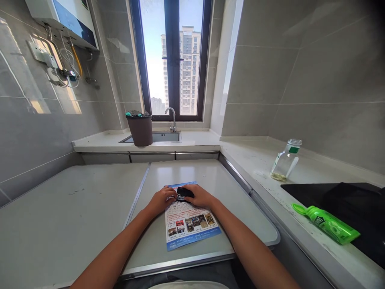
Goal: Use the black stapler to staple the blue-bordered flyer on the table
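Black, metal-based handheld tool (185, 192) over a blue-and-white printed paper sheet (192, 239), between your hands.
Your right hand (201, 196) is closed around its right side; your left hand (162, 201) has curled fingertips at its left, though whether they pinch it you cannot tell. Best keep the tool level, the paper flat and fingertips out from underneath. Mind the silver metal table edge (180, 263), near; wider tabletop stretches left, past the pale strip (137, 194).

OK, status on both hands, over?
Right hand gripping black object, possibly a stapler. Left hand at its left side. Leaflet underneath. Green bottle, glass jar off right, away from both hands.
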`<state>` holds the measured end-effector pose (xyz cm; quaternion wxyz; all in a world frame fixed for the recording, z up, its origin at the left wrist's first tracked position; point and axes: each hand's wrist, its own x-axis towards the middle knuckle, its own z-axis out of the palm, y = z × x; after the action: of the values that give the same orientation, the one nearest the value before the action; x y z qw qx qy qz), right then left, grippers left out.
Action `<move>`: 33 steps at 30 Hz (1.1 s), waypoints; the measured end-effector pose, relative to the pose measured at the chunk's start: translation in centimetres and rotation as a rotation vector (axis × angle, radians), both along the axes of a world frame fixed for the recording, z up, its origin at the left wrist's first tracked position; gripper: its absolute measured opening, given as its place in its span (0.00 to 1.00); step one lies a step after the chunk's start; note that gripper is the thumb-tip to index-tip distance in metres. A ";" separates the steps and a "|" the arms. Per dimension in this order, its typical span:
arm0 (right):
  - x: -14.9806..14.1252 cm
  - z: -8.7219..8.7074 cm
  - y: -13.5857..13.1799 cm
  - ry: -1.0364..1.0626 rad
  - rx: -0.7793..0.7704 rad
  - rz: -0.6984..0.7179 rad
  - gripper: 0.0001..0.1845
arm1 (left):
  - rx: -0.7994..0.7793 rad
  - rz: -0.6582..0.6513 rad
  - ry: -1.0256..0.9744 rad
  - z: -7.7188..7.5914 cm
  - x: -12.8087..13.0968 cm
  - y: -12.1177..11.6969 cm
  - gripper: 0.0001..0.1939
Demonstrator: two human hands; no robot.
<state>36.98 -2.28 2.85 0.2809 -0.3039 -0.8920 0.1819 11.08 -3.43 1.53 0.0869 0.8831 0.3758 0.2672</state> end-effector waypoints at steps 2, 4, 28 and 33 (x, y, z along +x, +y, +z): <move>0.0 0.0 0.0 -0.001 0.000 -0.005 0.24 | 0.020 0.008 0.020 -0.1 0.1 0.0 0.09; 0.0 0.0 0.0 -0.005 -0.002 -0.013 0.24 | 0.036 0.013 0.024 0.0 0.1 0.0 0.09; 0.1 0.1 0.0 -0.019 -0.013 -0.012 0.24 | 0.120 0.087 0.019 0.5 0.0 -0.2 0.11; 0.1 0.2 -0.1 -0.027 -0.006 -0.011 0.23 | 0.093 0.084 0.039 0.1 0.0 0.1 0.11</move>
<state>37.05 -2.35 3.02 0.2689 -0.3122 -0.8934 0.1791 11.06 -3.29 1.65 0.0273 0.8746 0.4013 0.2707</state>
